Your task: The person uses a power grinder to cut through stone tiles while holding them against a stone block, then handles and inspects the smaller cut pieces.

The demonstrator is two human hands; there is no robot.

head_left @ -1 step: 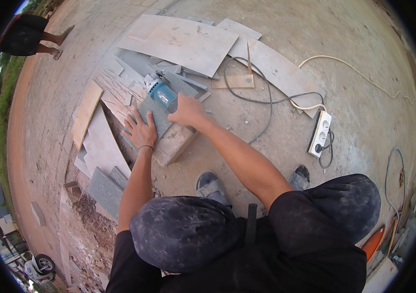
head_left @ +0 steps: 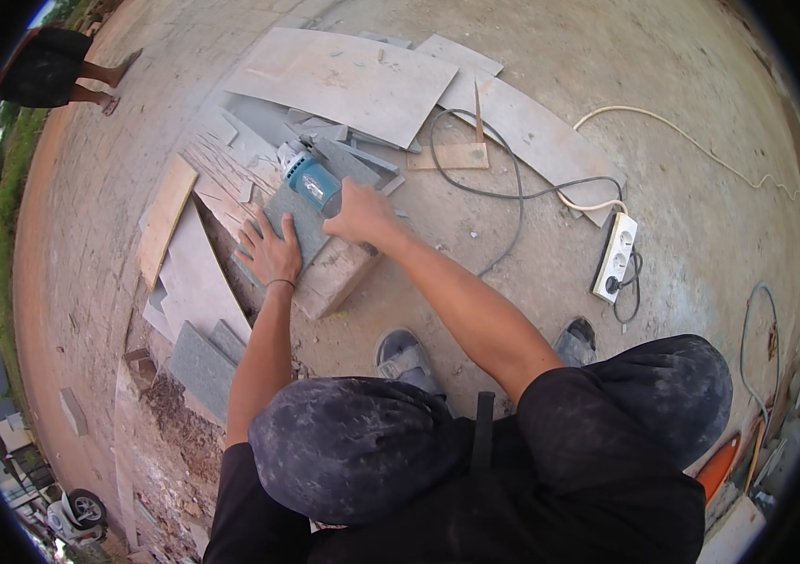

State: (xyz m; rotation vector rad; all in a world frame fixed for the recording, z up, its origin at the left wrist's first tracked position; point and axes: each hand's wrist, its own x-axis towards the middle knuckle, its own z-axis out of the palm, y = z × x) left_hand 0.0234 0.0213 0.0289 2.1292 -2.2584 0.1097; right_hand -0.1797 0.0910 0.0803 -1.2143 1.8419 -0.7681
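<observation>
My right hand point(head_left: 362, 214) is wrapped round the rear of a teal angle grinder point(head_left: 312, 181). The grinder's metal head points away to the far left, over a grey stone tile point(head_left: 311, 235); its disc is hard to make out. Flat on that tile, with fingers spread, rests my left hand point(head_left: 271, 248), just left of the grinder. Beneath the tile, a pale block point(head_left: 336, 279) props it off the ground. Offcuts of grey tile lie beyond the grinder's head.
Large pale boards point(head_left: 348, 80) lie at the back. A dark cord loops right to a white power strip point(head_left: 615, 256). A wooden plank point(head_left: 168, 218) and more grey tiles point(head_left: 201, 368) are at the left. Another person's legs point(head_left: 94, 83) stand far left.
</observation>
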